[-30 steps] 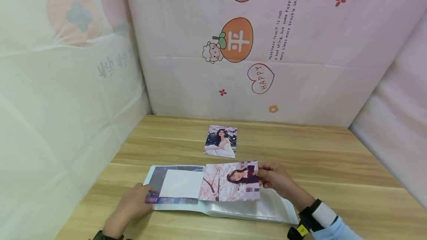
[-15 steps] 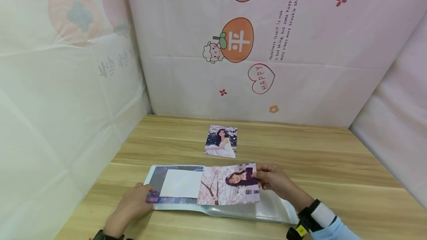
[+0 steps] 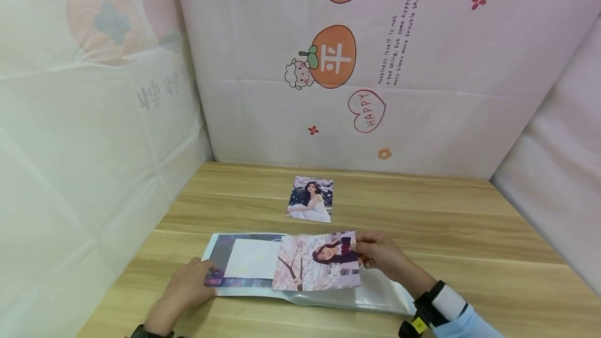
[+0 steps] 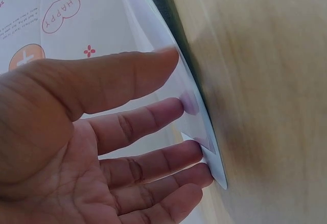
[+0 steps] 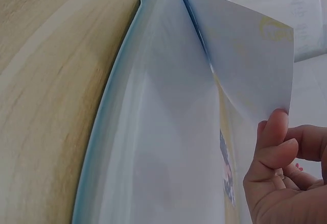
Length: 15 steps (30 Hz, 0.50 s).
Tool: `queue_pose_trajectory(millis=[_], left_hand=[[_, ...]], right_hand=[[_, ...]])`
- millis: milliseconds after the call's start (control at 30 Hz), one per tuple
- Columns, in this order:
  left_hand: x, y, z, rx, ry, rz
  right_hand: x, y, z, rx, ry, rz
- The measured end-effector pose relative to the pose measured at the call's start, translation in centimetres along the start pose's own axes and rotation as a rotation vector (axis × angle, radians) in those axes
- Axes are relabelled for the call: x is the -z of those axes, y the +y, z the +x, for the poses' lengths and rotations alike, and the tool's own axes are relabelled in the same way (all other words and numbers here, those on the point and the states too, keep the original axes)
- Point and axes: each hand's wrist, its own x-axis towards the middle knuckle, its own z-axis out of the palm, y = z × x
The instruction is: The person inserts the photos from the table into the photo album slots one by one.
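Wooden table (image 3: 469, 233) bears one album (image 3: 244, 262) under a flat left hand (image 3: 180, 291) and two photos — one (image 3: 316, 262) pinched by the right hand (image 3: 380, 254).

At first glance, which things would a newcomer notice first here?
The blossom photo stands out, pinched at its right edge by the right hand over the open album. The left hand presses the album's left page; a second photo lies farther back on the table.

Loose photo (image 3: 310, 199) behind album (image 3: 300, 275); bare table (image 3: 469, 233) right.
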Motion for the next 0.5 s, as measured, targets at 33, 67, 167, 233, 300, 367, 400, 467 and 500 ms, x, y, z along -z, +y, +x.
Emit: queue_pose_trajectory(millis=[33, 67, 167, 233, 300, 367, 400, 467, 500], left_hand=[[0.0, 0.0, 0.0, -0.001, -0.001, 0.001], [0.1, 0.1, 0.0, -0.002, -0.002, 0.001], [0.2, 0.1, 0.1, -0.009, 0.000, 0.002], [0.2, 0.1, 0.1, -0.010, 0.000, 0.003], [0.2, 0.1, 0.1, -0.011, -0.003, 0.006], [0.2, 0.1, 0.1, -0.011, -0.004, 0.009], [0.2, 0.0, 0.1, -0.011, -0.004, 0.009], [0.2, 0.0, 0.2, -0.013, -0.004, 0.010], [0.2, 0.0, 0.2, -0.014, -0.003, 0.012]], right_hand=[[-0.2, 0.0, 0.1, -0.004, 0.006, 0.001], [-0.3, 0.1, 0.1, -0.004, 0.005, 0.001], [-0.8, 0.2, 0.4, 0.003, -0.008, 0.007], [-1.1, 0.3, 0.5, 0.008, -0.027, 0.010], [-1.4, 0.4, 0.7, 0.008, -0.041, 0.014], [-1.7, 0.5, 0.9, 0.006, -0.052, 0.018], [-1.9, 0.5, 1.0, 0.004, -0.054, 0.019], [-2.2, 0.6, 1.2, -0.001, -0.057, 0.021], [-2.4, 0.7, 1.3, -0.003, -0.061, 0.021]])
